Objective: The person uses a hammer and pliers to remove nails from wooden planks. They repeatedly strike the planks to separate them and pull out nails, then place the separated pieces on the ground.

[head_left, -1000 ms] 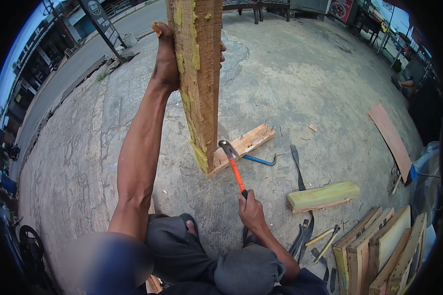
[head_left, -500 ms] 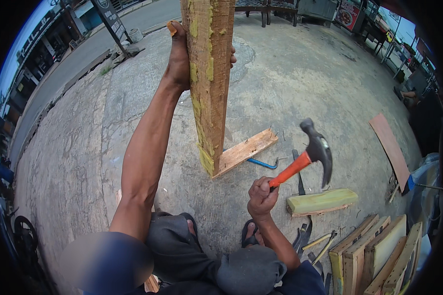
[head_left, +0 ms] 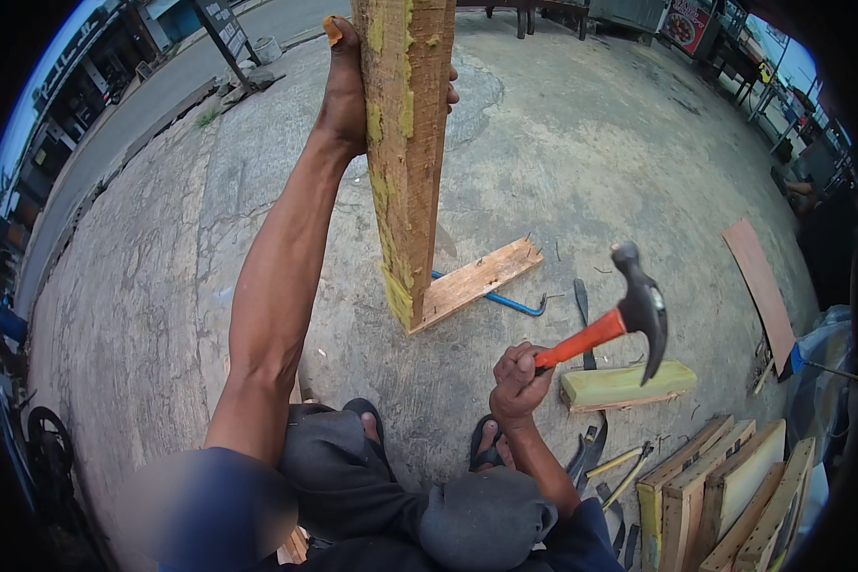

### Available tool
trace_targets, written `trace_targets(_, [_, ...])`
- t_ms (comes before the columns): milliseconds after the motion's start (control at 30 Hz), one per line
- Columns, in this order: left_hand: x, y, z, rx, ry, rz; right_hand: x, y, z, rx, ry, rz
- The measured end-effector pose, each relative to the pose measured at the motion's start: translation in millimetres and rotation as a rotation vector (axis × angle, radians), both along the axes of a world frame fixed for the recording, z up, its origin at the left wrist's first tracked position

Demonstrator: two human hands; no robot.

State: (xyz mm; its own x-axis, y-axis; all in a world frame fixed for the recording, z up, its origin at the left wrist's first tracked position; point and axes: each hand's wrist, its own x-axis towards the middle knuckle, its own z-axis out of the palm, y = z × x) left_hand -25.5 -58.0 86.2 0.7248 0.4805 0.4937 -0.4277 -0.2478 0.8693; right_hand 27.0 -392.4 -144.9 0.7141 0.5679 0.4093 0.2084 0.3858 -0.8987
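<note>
My left hand (head_left: 347,91) wraps round a long, thick wooden post (head_left: 412,162) with yellow-green foam or glue remnants on it, holding it upright. The post's lower end meets one end of a short board (head_left: 481,278) lying on the ground. Several nails stick up from that board's far end. In my right hand (head_left: 521,383) is a claw hammer (head_left: 586,341) with an orange handle and a black head, raised to the right of the board and apart from it. A blue bent bar (head_left: 517,304) lies partly under the board.
On the concrete ground (head_left: 286,181) to the right lie a yellow-green padded block (head_left: 629,385), dark strips (head_left: 583,310) and a thin brown sheet (head_left: 759,286). Several wooden pieces (head_left: 710,491) are stacked at the lower right. My sandalled feet (head_left: 486,440) are close below the board.
The hammer has swung a little to the right, away from the post, with my right hand shifting slightly the same way. My left hand keeps its hold on the post.
</note>
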Motion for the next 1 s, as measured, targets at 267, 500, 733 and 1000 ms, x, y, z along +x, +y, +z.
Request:
trace_targets(267, [3.0, 19.9, -49.7, -0.034, 0.057, 0.107, 21.6, 6.8, 33.7, -0.632, -0.035, 0.296])
trace_targets(500, [-34.0, 27.3, 4.0, 0.053, -0.070, 0.118, 28.6, 13.4, 78.2, 0.547, 0.156, 0.028])
trace_targets(733, [-183.0, 74.6, -15.5, -0.135, -0.288, 0.729, 10.0, -169.2, -83.2, -1.050, 0.278, -0.101])
trace_targets(1000, [-399.9, -16.1, -159.3, -0.643, -0.493, 1.407, 2.2, -237.5, -107.1, -1.315, 0.442, -0.118])
